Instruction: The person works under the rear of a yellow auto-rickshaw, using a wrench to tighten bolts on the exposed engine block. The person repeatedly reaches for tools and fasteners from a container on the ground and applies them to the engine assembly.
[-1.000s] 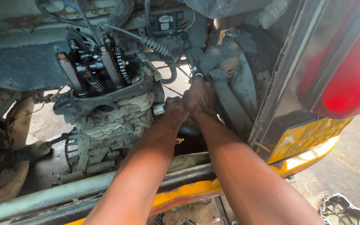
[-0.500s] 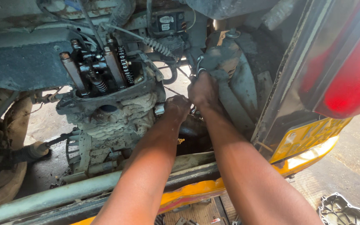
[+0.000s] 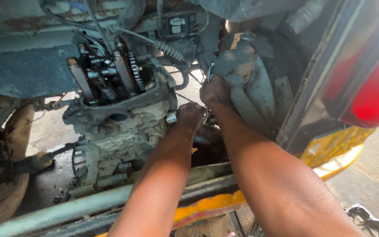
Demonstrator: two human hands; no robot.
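Head view: my right hand (image 3: 215, 90) closes around a bent metal rod (image 3: 209, 70) beside the engine (image 3: 119, 114); my left hand (image 3: 190, 115) presses against the engine's side, its grip hidden.

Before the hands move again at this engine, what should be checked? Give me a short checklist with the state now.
1. Right hand grips the thin bent metal tool: ok.
2. Left hand placed at the engine side: ok.
3. What the left hand holds: cannot tell.
4. Hands away from the open chain: ok.
5. Tool tip seated on its part: cannot tell.
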